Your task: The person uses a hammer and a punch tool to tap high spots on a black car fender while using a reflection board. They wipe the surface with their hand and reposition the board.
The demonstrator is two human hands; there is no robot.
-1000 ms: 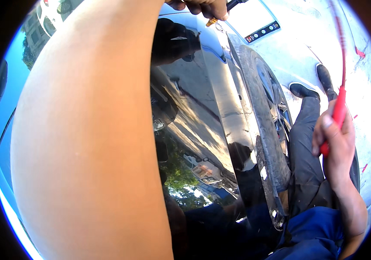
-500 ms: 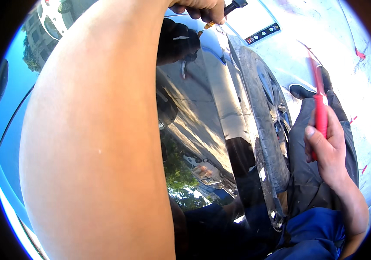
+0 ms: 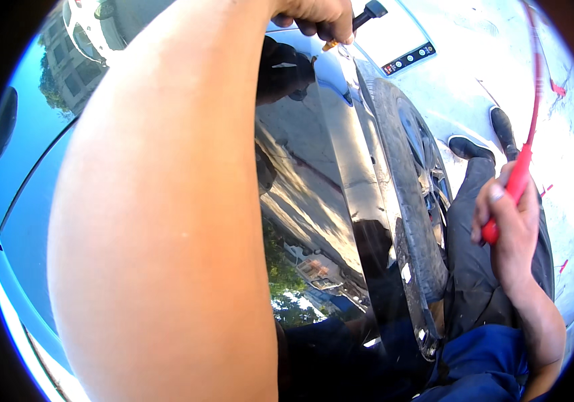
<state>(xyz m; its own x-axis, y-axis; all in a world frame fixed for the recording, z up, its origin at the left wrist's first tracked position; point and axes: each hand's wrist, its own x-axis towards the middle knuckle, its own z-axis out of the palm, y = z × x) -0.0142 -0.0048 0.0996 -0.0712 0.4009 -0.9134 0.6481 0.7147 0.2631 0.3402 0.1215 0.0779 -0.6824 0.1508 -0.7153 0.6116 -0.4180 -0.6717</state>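
Observation:
At the top of the head view my left hand (image 3: 320, 15) is closed around a short rod-like punch (image 3: 371, 11) with a thick black end and a yellow tip. That tip points down at the glossy car body panel (image 3: 300, 167), close to the wheel arch edge; whether it touches, I cannot tell. My right hand (image 3: 511, 204) grips the red handle of a long, thin tool (image 3: 520, 173). Its slim red shaft rises past the upper edge, so the far end is hidden. My left forearm covers much of the panel.
A tyre and wheel (image 3: 411, 147) stand beside the panel's edge. Beyond them is a bright white lamp board (image 3: 407, 60) with a strip of knobs. My legs and dark shoes (image 3: 472, 147) are at the right, on pale ground. A white car (image 3: 89, 27) shows at the upper left.
My right hand has swung the red tool's shaft upward and to the right, away from the panel. My left hand and its punch have shifted only slightly right in the picture.

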